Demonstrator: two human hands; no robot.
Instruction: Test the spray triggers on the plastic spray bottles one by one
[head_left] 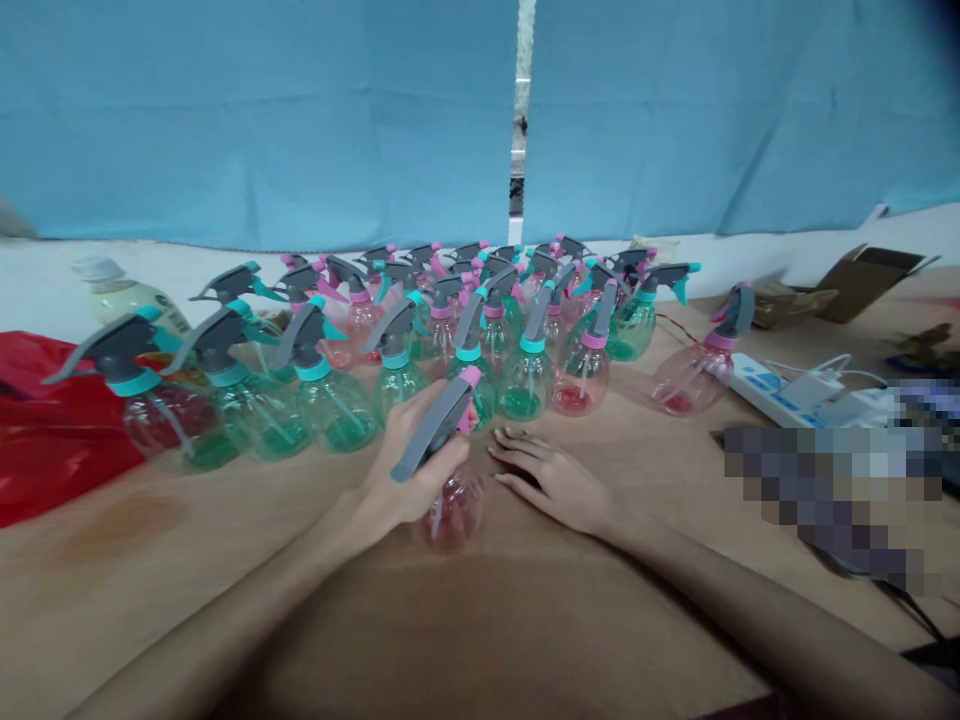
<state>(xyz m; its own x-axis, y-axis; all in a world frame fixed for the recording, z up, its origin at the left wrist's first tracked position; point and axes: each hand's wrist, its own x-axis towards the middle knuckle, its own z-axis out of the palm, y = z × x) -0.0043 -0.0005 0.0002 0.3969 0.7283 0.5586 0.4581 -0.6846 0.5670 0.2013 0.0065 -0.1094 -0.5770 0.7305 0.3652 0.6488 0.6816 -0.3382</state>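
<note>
My left hand (409,465) is wrapped round the neck of a pink spray bottle (452,515) with a grey trigger head and pink nozzle. That bottle is in front of me, slightly left of the middle; whether its base touches the table cannot be made out. Flat on the table to its right lies my right hand (551,475), fingers stretched out and holding nothing. Just beyond both hands, a green spray bottle (525,385) and a pink spray bottle (581,380) stand in the front row. Farther right, another pink spray bottle (694,375) stands apart and looks tilted.
Several more green and pink spray bottles crowd the back of the wooden table (480,640). A red plastic bag (60,430) and a cream bottle (124,295) are at left. To the right are a white power strip (780,395), an open cardboard box (862,280) and a pixelated patch.
</note>
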